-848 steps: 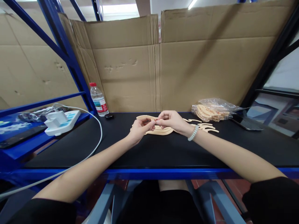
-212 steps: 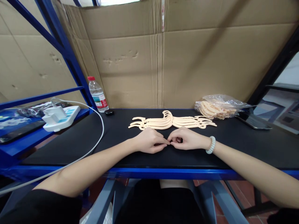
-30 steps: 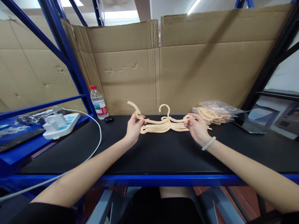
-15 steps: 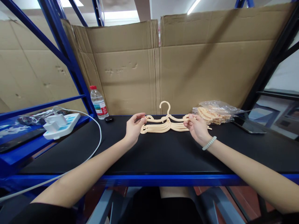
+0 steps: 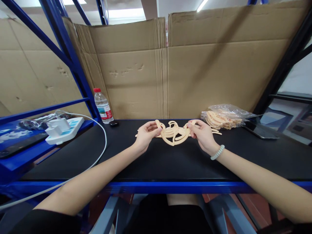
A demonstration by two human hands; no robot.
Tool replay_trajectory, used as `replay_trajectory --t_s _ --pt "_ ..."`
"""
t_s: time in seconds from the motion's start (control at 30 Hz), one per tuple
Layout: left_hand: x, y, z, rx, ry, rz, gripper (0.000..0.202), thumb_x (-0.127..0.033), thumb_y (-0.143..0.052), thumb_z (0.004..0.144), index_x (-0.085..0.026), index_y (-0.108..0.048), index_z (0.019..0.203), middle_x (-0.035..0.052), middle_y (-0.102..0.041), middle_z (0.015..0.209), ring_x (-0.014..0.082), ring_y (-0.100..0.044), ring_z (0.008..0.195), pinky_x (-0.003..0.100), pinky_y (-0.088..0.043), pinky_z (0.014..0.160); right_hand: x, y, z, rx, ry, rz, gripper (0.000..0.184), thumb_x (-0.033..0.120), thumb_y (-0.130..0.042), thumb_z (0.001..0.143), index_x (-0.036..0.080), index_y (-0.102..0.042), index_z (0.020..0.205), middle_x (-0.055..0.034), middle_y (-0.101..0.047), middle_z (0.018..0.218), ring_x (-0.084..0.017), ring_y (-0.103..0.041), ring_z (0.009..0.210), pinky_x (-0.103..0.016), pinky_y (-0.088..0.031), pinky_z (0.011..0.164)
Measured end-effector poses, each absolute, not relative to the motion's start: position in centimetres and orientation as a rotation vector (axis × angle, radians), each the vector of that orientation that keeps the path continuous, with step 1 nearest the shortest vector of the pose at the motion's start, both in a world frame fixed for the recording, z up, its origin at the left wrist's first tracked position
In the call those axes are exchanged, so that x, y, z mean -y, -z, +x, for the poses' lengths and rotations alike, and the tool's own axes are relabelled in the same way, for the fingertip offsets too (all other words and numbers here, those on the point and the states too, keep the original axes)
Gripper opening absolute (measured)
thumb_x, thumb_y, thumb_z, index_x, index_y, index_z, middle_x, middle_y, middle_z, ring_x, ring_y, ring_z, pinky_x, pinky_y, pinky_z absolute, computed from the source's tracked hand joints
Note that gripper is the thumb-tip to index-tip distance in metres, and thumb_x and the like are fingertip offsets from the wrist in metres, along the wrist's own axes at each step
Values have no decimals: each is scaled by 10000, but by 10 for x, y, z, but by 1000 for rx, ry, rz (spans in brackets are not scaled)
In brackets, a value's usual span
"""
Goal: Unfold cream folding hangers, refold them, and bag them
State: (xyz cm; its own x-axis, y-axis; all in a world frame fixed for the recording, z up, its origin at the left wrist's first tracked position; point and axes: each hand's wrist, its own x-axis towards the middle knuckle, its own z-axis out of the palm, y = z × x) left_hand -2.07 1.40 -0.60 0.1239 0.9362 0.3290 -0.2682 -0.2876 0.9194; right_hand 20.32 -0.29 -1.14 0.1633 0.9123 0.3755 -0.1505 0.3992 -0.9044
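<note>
A beige plastic clothes hanger point(image 5: 173, 143) is held low over the black tabletop, its two arms curving upward in a U shape. My left hand point(image 5: 145, 136) is closed on the end of its left arm, between thumb and fingers. The end of its right arm is pinched in my right hand point(image 5: 203, 135), which has a pale bead bracelet point(image 5: 217, 152) at the wrist. Behind the held hanger, more beige hangers point(image 5: 216, 131) lie stacked on the table, partly hidden by it and my hands.
At the back right lie a clear plastic bag of beige parts point(image 5: 220, 119) and a dark phone point(image 5: 262, 131). A water bottle point(image 5: 104, 109) and a small black object point(image 5: 113, 124) stand back left. A white cable point(image 5: 105, 139) runs from a power strip point(image 5: 70, 131). Cardboard point(image 5: 131, 81) walls the rear.
Both hands have moved closer together. The hanger has turned from hook up and arms spread wide to a U shape with its arm ends raised and its middle lowered toward me.
</note>
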Motion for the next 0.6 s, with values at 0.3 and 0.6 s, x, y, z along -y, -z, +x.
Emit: replay_trajectory --t_s 0.3,0.6 --pt "-7 11 -11 -722 -1286 1485 391 -237 -811 655 -125 -667 1001 106 -705 919 200 -670 841 254 -559 657 15 15 187 1522 -867 -839 302 404 -661 778 176 -640 975 9 -608 693 -50 -412 443 -177 -312 381" --pt "-4 12 -10 -769 -1265 1569 356 -245 -777 691 -133 -664 1009 92 -695 892 186 -671 780 241 -559 598 17 13 187 1667 -1177 -842 336 443 -640 791 163 -614 976 6 -643 662 -52 -477 392 -152 -352 332"
